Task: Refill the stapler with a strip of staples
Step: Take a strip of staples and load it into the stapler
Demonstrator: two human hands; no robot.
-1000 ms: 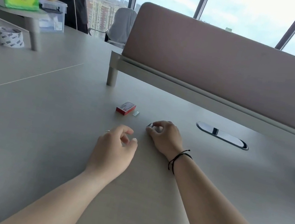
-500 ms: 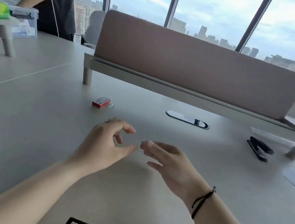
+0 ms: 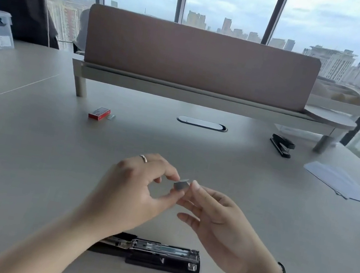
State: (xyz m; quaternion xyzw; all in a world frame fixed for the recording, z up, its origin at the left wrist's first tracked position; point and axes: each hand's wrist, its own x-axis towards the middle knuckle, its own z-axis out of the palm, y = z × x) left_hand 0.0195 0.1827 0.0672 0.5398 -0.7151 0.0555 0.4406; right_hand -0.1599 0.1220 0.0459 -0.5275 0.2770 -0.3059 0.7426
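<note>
Stapler (image 3: 149,252), black with its bright metal channel laid open, lies flat on the smooth grey desk (image 3: 26,157) near its close edge, partly under the left forearm. Above it, the left hand (image 3: 131,190) pinches a short, dull-grey strip of staples (image 3: 181,184) between thumb and forefinger; the right hand (image 3: 215,217) touches the strip's other end with loosely curled fingers. A red staple box (image 3: 99,113) and a second black stapler (image 3: 282,145) sit well apart, leaving broad bare desk between.
</note>
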